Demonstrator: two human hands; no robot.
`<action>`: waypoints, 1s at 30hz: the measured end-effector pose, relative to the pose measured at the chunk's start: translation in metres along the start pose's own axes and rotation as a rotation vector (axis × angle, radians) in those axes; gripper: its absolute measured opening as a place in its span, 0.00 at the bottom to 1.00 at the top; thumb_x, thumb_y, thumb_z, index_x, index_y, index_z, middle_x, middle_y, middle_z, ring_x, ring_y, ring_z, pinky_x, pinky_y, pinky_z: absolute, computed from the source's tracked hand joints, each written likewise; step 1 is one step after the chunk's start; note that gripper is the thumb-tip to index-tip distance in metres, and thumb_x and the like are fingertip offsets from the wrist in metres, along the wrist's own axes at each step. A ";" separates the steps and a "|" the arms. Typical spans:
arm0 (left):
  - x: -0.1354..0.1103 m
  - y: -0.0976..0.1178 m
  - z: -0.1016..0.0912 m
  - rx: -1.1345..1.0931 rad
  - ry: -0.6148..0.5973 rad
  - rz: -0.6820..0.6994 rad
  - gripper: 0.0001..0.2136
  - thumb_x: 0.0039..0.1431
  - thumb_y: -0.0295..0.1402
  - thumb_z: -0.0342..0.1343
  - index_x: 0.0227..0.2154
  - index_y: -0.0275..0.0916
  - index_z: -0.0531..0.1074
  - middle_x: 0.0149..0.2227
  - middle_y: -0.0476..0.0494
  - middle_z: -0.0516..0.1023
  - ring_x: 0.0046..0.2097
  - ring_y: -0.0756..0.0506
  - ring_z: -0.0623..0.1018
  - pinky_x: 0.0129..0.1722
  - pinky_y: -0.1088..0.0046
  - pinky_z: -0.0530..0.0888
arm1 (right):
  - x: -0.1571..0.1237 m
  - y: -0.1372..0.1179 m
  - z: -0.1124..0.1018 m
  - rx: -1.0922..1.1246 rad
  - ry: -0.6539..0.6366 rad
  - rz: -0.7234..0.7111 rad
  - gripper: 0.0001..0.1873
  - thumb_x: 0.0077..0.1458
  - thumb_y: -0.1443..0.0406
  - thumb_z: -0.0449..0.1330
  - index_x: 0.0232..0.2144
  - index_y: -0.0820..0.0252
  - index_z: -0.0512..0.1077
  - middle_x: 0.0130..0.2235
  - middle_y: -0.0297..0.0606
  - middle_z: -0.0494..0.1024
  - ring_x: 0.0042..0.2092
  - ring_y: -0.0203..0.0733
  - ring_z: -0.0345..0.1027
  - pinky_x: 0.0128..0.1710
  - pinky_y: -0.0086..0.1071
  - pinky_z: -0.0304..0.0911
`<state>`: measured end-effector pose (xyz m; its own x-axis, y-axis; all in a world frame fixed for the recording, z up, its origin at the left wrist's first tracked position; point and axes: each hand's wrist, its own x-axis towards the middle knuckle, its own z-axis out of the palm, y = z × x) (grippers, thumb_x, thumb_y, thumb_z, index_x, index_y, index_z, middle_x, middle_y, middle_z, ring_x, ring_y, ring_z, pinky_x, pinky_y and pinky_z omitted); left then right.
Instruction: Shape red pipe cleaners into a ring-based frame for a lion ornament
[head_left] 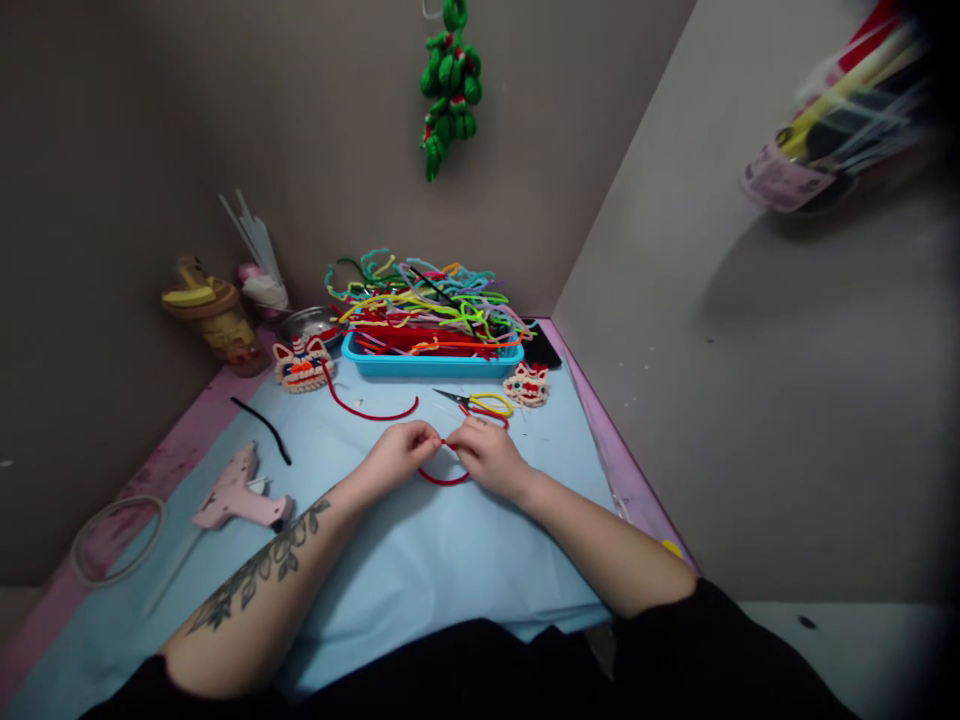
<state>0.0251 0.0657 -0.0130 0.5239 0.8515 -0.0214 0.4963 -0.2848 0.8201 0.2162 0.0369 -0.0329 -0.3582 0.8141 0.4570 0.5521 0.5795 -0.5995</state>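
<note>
My left hand (407, 450) and my right hand (487, 455) meet over the middle of the blue cloth, fingers pinched close together. Between them they grip a red pipe cleaner (444, 481), whose slack curves in a loop below the fingers. Just beyond my right hand lie scissors (487, 404) with yellow and red handles, blades pointing left. Another red pipe cleaner (367, 414) trails in a curve from a lion-head figure (304, 366) at the left. A smaller lion-head figure (528, 384) sits at the right.
A blue tray (435, 368) heaped with coloured pipe cleaners stands at the back. A pink glue gun (241, 492) and a black pipe cleaner (264, 428) lie left. Behind are a metal bowl (307, 322), a yellow-brown cup (217, 325) and a dark phone-like slab (543, 346).
</note>
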 end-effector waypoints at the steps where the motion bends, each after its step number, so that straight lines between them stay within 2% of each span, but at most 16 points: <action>1: 0.001 -0.002 0.000 -0.103 -0.034 -0.031 0.10 0.55 0.37 0.50 0.28 0.35 0.71 0.25 0.48 0.74 0.28 0.49 0.70 0.29 0.74 0.65 | -0.001 0.000 -0.002 -0.118 -0.015 -0.106 0.10 0.54 0.71 0.52 0.31 0.59 0.74 0.28 0.36 0.69 0.32 0.38 0.61 0.34 0.32 0.57; 3: 0.003 -0.005 -0.001 -0.228 -0.065 -0.071 0.10 0.52 0.37 0.52 0.27 0.35 0.71 0.25 0.48 0.74 0.27 0.50 0.70 0.29 0.75 0.65 | -0.001 -0.001 -0.005 -0.243 -0.036 -0.220 0.11 0.55 0.71 0.52 0.31 0.59 0.75 0.26 0.36 0.68 0.32 0.38 0.61 0.35 0.32 0.57; 5: 0.003 -0.005 -0.003 -0.199 -0.039 -0.069 0.10 0.53 0.38 0.52 0.28 0.35 0.71 0.25 0.48 0.74 0.27 0.49 0.70 0.29 0.75 0.66 | 0.001 0.000 -0.005 -0.158 -0.024 -0.176 0.11 0.55 0.71 0.52 0.34 0.59 0.75 0.29 0.38 0.71 0.34 0.39 0.63 0.37 0.33 0.58; 8: -0.001 -0.001 -0.004 0.076 0.052 0.029 0.11 0.57 0.38 0.50 0.30 0.37 0.73 0.28 0.47 0.76 0.31 0.47 0.72 0.32 0.73 0.66 | 0.005 0.005 -0.003 0.239 0.009 0.147 0.13 0.53 0.68 0.54 0.40 0.60 0.74 0.37 0.40 0.75 0.38 0.39 0.66 0.37 0.32 0.60; 11: -0.006 0.007 -0.004 0.371 0.117 0.188 0.10 0.60 0.35 0.48 0.32 0.39 0.73 0.32 0.46 0.78 0.35 0.45 0.73 0.37 0.70 0.66 | 0.010 0.009 -0.004 0.592 -0.084 0.493 0.12 0.51 0.62 0.57 0.37 0.62 0.74 0.31 0.36 0.74 0.30 0.35 0.64 0.29 0.29 0.58; 14: -0.008 0.010 0.000 0.551 0.152 0.321 0.09 0.62 0.31 0.47 0.33 0.39 0.73 0.33 0.45 0.78 0.36 0.45 0.72 0.40 0.69 0.65 | 0.012 0.007 -0.009 0.755 -0.243 0.626 0.13 0.44 0.59 0.63 0.31 0.63 0.74 0.24 0.32 0.71 0.25 0.32 0.59 0.26 0.27 0.53; 17: -0.008 0.008 0.003 0.681 0.182 0.409 0.10 0.62 0.29 0.47 0.34 0.38 0.74 0.32 0.45 0.78 0.36 0.45 0.72 0.39 0.69 0.65 | 0.011 0.001 -0.012 0.791 -0.310 0.662 0.14 0.39 0.59 0.67 0.25 0.64 0.72 0.23 0.30 0.71 0.25 0.30 0.59 0.26 0.27 0.52; 19: -0.008 0.007 0.004 0.744 0.192 0.436 0.10 0.62 0.28 0.47 0.33 0.38 0.74 0.31 0.44 0.77 0.36 0.44 0.71 0.38 0.69 0.65 | 0.010 -0.002 -0.013 0.740 -0.328 0.650 0.13 0.40 0.59 0.67 0.22 0.63 0.70 0.21 0.29 0.69 0.24 0.30 0.57 0.26 0.27 0.52; 21: -0.008 0.008 0.005 0.775 0.190 0.437 0.10 0.62 0.29 0.46 0.33 0.38 0.74 0.30 0.43 0.76 0.36 0.44 0.71 0.37 0.69 0.65 | 0.009 -0.005 -0.012 0.593 -0.313 0.610 0.10 0.42 0.62 0.65 0.22 0.62 0.69 0.20 0.28 0.68 0.24 0.31 0.57 0.26 0.28 0.52; 24: -0.010 0.012 0.006 0.732 0.169 0.367 0.11 0.61 0.30 0.46 0.32 0.37 0.74 0.30 0.42 0.77 0.36 0.43 0.72 0.37 0.68 0.65 | 0.005 -0.010 -0.008 0.160 -0.170 0.412 0.04 0.47 0.67 0.61 0.23 0.61 0.70 0.25 0.32 0.71 0.29 0.34 0.62 0.30 0.29 0.55; 27: -0.009 0.015 0.007 0.509 0.133 0.178 0.10 0.58 0.32 0.47 0.30 0.37 0.73 0.30 0.42 0.77 0.34 0.44 0.72 0.34 0.69 0.65 | 0.001 -0.014 -0.003 -0.335 -0.037 0.092 0.05 0.53 0.68 0.57 0.26 0.61 0.71 0.30 0.37 0.73 0.34 0.39 0.63 0.33 0.32 0.54; 30: -0.005 0.013 0.009 0.076 0.040 -0.077 0.08 0.52 0.34 0.49 0.25 0.37 0.70 0.24 0.46 0.74 0.28 0.47 0.70 0.29 0.72 0.65 | -0.001 -0.016 0.002 -0.650 0.033 -0.154 0.11 0.57 0.69 0.54 0.24 0.61 0.70 0.28 0.39 0.72 0.33 0.40 0.61 0.31 0.34 0.50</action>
<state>0.0350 0.0542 -0.0074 0.4546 0.8888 -0.0585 0.5856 -0.2487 0.7715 0.2065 0.0267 -0.0254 -0.4514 0.7165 0.5319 0.8417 0.5397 -0.0128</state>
